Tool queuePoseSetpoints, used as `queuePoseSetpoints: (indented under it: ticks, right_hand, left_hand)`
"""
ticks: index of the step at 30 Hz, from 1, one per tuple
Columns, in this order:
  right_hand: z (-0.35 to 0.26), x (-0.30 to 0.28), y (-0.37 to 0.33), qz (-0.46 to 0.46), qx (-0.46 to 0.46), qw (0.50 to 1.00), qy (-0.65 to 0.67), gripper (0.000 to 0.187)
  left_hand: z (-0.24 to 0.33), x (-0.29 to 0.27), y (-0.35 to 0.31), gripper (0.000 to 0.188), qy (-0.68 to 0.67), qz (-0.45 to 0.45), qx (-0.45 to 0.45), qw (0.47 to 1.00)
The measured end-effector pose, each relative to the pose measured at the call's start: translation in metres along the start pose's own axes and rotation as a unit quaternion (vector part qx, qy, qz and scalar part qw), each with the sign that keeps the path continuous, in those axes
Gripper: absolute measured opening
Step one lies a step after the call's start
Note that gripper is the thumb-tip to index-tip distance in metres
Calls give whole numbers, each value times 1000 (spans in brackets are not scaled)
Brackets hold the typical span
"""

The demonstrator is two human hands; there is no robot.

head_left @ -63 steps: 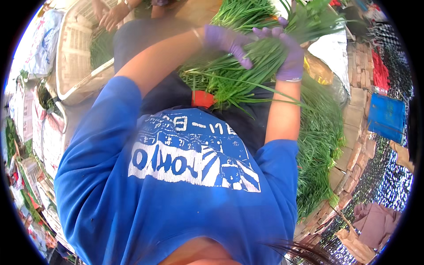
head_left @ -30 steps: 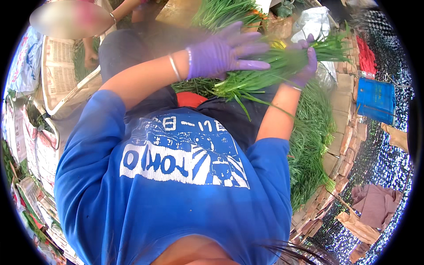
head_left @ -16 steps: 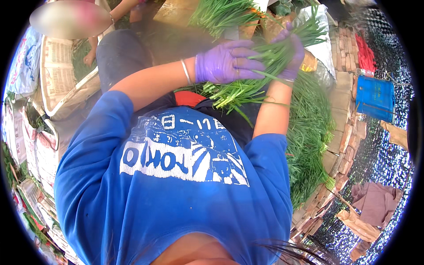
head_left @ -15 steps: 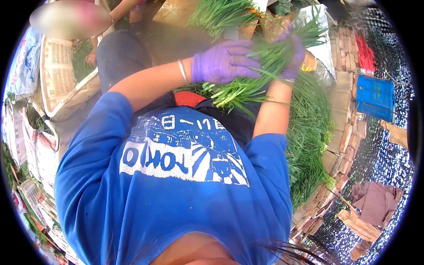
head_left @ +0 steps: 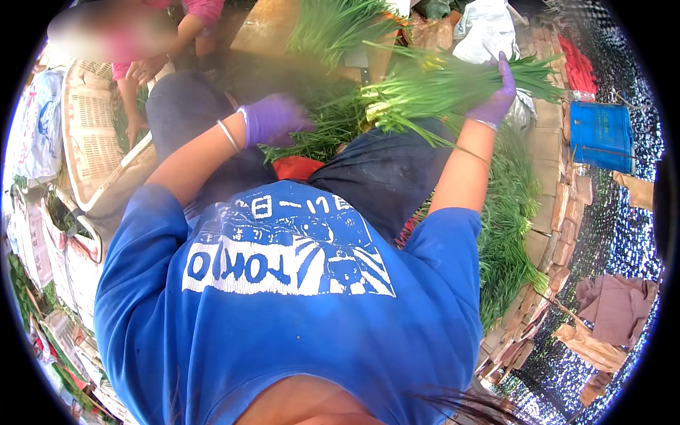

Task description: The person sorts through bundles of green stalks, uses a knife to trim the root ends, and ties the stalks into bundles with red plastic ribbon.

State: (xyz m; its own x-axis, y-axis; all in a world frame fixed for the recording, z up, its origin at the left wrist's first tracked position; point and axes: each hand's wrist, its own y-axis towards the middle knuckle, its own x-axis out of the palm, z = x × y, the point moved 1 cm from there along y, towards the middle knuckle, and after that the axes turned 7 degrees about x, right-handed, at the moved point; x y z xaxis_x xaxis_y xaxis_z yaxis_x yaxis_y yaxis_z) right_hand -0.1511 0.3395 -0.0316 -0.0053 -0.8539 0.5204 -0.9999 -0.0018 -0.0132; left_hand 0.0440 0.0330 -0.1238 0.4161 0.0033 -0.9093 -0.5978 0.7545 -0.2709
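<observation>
Looking down past our blue printed shirt (head_left: 283, 297), we see the largest thing first: a long heap of green leafy stalks (head_left: 506, 219) spread along the ground at our right side, beside a border of stacked bricks (head_left: 559, 212). A second heap of greens (head_left: 333, 28) lies ahead of our knees, near the top edge. On our left a white plastic crate (head_left: 92, 134) stands tilted, and another person's hand (head_left: 145, 69) rests at its upper rim. A blue container (head_left: 602, 134) sits beyond the bricks on the right.

Our right hand (head_left: 496, 99), in a purple glove, is raised with its fingers closed around a bundle of green stalks (head_left: 439, 88); the bundle lies crosswise above our right knee, pale cut ends toward the left, leaf tips fanning right. Our left hand (head_left: 273, 119), also gloved purple, is curled loosely shut over loose greens (head_left: 319, 134) on our lap; whether it grips any we cannot tell. A thin bangle (head_left: 228, 136) circles its wrist.
</observation>
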Motion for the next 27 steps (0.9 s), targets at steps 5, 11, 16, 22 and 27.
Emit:
queuePoseSetpoints:
  ticks: [5, 11, 16, 22, 27]
  right_hand:
    - [-2, 83, -59, -10, -79, 997, -4, 38]
    - [3, 99, -87, -18, -148, 988, 28, 38]
    - [-2, 75, -104, 50, -203, 978, -18, 41]
    - [-20, -14, -97, -11, -204, 965, 162, 28]
    - [-24, -27, -103, -349, -124, 856, 361, 26]
  left_hand:
    - [70, -93, 39, 100, -60, 560, -94, 821]
    - [38, -64, 75, 82, -8, 551, -212, 807]
    - [17, -22, 53, 78, -249, 522, -185, 795]
    - [-18, 8, 11, 54, -361, 439, -65, 820]
    - [-37, 5, -23, 45, -777, 433, -81, 450]
